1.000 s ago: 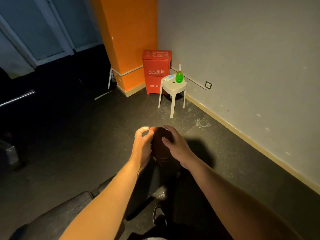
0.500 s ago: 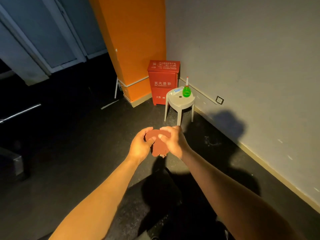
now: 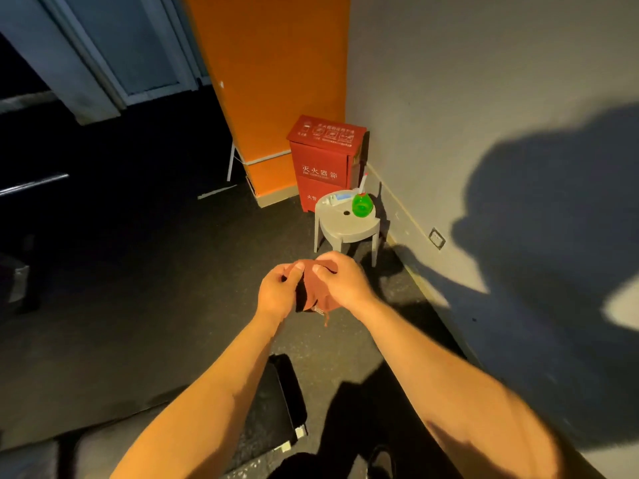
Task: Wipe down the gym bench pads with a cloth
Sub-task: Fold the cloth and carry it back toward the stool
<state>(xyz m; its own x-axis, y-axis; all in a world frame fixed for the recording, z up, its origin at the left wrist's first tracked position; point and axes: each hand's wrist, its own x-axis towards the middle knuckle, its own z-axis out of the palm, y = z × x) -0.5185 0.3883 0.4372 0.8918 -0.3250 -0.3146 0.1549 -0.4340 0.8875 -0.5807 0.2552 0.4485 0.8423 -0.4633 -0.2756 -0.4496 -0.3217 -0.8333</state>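
1. Starting nearest you, the dark bench pad [image 3: 276, 402] lies low between your forearms, and nothing touches it. No wet streak or wiped patch shows on it in this dim light, so I cannot tell what has been cleaned.
2. Your left hand [image 3: 278, 292] pinches the upper edge of the rust-red cloth [image 3: 316, 293] between thumb and curled fingers. Your right hand [image 3: 342, 281] curls over the top from the other side, thumb pressed against the fabric.
3. The cloth is in the air between your hands, well above the floor and apart from the pad. It hangs bunched, with its long axis roughly upright. The gathered top sits at your fingertips and the loose end, with a trailing thread, points down toward you.
4. My judgement is that you are readying the cloth, opening or refolding it. Bringing it down to the pad and the wiping strokes themselves remain.
5. Farther off, a pale stool [image 3: 345, 233] carries a green bottle [image 3: 362, 205]. A red cabinet [image 3: 325, 160] stands behind it against the orange pillar [image 3: 276, 81].
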